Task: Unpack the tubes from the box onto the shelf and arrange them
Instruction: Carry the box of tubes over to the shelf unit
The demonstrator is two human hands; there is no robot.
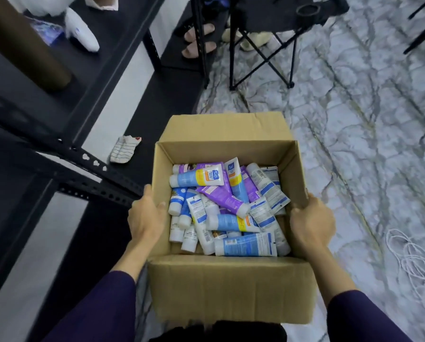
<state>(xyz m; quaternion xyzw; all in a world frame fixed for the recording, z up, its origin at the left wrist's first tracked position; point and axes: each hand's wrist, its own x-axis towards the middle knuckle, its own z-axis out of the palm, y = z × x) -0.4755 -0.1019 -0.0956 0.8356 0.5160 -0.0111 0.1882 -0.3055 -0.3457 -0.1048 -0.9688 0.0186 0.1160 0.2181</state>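
An open cardboard box [228,287] fills the middle of the view, its flaps folded outward. Inside lie several tubes [227,206] in a loose heap, blue-and-white ones and purple ones with white caps. My left hand [146,215] grips the box's left wall, thumb over the rim. My right hand [311,220] grips the right wall the same way. A black metal shelf [90,104] runs along the left side, its lower boards dark and its posts perforated.
A striped cloth [125,149] lies on the low shelf board beside the box. White packets [81,30] and a brown cylinder [26,43] sit on the upper shelf. A folding chair [263,45] stands behind, slippers [199,40] beside it. White cord [413,257] lies on the marble floor at right.
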